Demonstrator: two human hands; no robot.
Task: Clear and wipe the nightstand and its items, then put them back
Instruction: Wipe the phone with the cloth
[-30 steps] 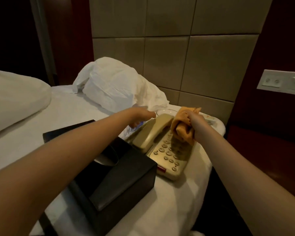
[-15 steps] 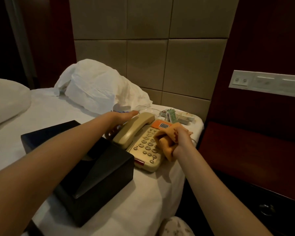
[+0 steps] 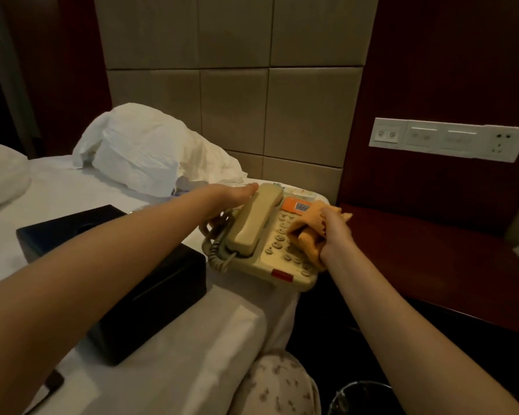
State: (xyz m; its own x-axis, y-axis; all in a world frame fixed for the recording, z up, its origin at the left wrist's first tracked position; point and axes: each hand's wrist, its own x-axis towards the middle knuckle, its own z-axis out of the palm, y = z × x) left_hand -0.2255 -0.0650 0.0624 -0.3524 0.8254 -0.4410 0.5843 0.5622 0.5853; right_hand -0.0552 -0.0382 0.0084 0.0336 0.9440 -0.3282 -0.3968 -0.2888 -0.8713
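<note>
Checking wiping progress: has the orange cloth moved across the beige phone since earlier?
Yes. The crumpled orange cloth slid down the beige telephone, off its orange label onto the keypad.

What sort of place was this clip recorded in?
Most likely a hotel bedroom: a white-sheeted bed against a padded panel wall, a beige corded phone, and a wall strip of switches and sockets nearby.
</note>
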